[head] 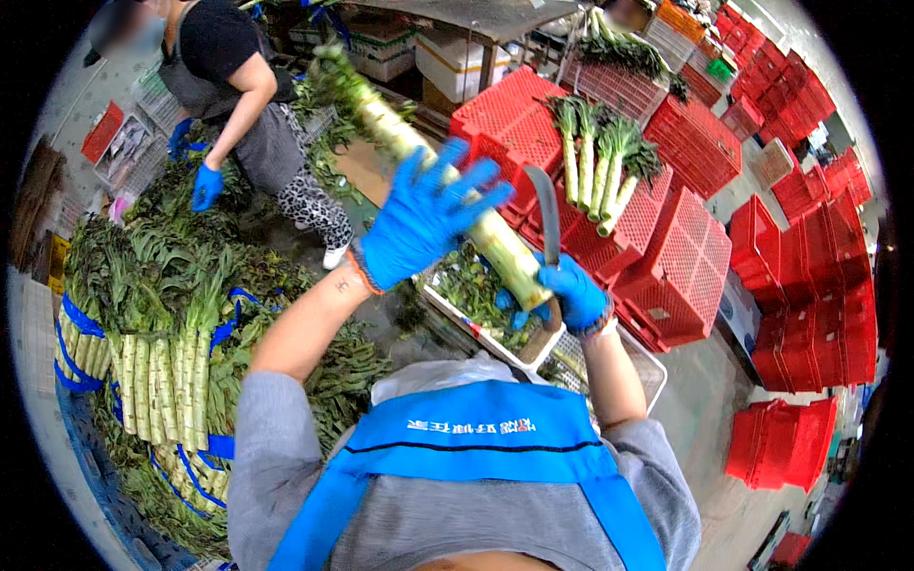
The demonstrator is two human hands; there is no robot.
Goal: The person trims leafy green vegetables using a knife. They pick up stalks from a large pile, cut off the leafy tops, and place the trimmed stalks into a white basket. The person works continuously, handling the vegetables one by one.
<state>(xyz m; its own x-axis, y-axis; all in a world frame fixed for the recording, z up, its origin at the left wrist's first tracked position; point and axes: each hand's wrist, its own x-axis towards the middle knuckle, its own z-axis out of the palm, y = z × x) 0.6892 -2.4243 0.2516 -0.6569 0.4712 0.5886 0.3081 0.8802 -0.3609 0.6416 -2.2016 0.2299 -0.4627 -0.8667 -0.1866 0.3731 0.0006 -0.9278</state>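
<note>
My left hand (428,214), in a blue glove, is spread over a thick celtuce stalk (510,253), its fingers apart across the stem. The stalk slants from its cut base near my right hand to a blurred leafy top at the upper left. My right hand (575,292), also gloved in blue, grips a curved knife (548,207) by its wooden handle, the blade pointing up. Blue fingertips show under the base of the stalk. Below lies a white crate (446,305) holding cut leaves (468,285).
Celtuce bundles (161,385) tied with blue straps lie at the left on leafy heaps. Several peeled-looking stalks (603,171) rest on red crates (671,257) at the right. Another person (250,128) in blue gloves stands at the upper left. Stacked red crates (814,321) line the far right.
</note>
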